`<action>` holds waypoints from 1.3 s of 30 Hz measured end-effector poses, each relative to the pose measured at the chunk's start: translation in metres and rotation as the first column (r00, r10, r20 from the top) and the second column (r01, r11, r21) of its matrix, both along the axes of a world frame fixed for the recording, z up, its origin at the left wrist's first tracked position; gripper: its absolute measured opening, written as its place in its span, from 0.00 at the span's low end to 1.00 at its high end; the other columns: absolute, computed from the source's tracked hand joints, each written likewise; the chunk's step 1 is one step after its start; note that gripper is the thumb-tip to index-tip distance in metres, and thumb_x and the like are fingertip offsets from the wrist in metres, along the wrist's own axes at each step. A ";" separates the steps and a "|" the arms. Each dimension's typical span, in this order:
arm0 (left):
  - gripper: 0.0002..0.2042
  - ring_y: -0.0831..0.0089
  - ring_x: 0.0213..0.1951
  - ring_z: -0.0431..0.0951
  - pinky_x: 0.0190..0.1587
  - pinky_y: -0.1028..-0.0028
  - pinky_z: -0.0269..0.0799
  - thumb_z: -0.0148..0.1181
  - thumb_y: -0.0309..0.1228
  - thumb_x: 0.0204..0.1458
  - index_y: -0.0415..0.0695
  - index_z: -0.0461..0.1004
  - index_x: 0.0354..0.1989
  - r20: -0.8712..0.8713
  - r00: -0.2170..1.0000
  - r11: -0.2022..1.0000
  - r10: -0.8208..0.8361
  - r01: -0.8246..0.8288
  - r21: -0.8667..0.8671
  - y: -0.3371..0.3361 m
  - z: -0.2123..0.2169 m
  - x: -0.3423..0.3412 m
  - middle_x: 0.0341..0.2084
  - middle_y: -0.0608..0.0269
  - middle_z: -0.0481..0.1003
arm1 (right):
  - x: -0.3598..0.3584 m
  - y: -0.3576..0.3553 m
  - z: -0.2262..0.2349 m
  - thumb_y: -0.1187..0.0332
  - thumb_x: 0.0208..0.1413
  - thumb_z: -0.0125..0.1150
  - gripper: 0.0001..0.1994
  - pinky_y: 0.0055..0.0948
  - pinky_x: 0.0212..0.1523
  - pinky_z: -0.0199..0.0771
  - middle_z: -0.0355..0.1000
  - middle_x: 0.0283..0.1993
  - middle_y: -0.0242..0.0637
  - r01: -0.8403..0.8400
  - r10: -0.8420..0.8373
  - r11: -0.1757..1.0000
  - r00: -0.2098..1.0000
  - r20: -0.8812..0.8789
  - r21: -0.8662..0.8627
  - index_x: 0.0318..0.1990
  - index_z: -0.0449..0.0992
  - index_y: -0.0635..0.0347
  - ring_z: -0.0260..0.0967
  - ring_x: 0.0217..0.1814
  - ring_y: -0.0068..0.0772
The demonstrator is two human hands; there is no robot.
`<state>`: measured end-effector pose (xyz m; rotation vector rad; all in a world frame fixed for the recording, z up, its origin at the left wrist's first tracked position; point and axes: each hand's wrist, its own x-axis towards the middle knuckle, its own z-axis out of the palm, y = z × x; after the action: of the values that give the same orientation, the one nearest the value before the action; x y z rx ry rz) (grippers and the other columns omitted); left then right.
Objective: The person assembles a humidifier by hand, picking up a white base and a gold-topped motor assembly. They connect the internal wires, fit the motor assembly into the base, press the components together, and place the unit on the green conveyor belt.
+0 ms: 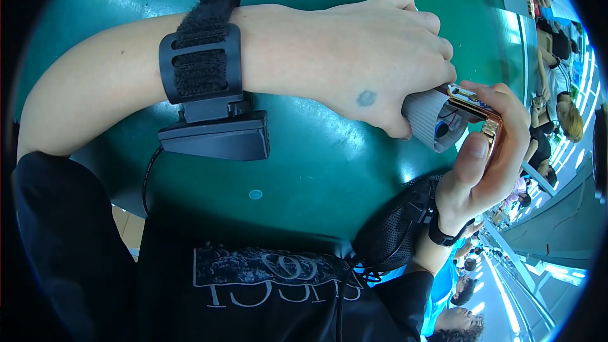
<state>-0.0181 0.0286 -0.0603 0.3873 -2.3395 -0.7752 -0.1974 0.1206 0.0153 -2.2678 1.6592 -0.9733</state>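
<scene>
My left hand (pixel 380 63) reaches across from the left with its fingers closed, pinching a grey ribbed shell (pixel 423 117) between thumb and fingers. Inside that shell's open side shows a small dark-blue round part. Directly beside it, my right hand (pixel 500 133) grips a shiny copper-coloured frame (pixel 490 129), thumb on the near side and fingers curled around the far side. Shell and frame meet at the upper edge; whether they are joined, I cannot tell. The left palm and most left fingertips are hidden.
A green table (pixel 316 145) lies below, with a small pale disc (pixel 255 194) on it. My left wrist carries a black strapped box (pixel 215 136) trailing a cable (pixel 147 180). Black mesh (pixel 392 225) sits near my right wrist. Other people (pixel 557 107) are along the right.
</scene>
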 end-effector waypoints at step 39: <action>0.18 0.60 0.27 0.81 0.34 0.65 0.74 0.76 0.41 0.41 0.37 0.81 0.29 -0.116 0.993 1.000 0.000 0.002 0.011 -0.006 -0.006 0.000 0.17 0.56 0.78 | -0.002 0.004 -0.002 0.61 0.63 0.62 0.17 0.34 0.48 0.75 0.74 0.50 0.53 -0.025 0.028 0.999 0.994 -0.103 0.034 0.49 0.74 0.69 0.74 0.47 0.43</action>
<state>-0.0184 0.0223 -0.0662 0.3368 -2.2280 -0.7903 -0.1995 0.1242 0.0135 -2.3494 1.6677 -0.8295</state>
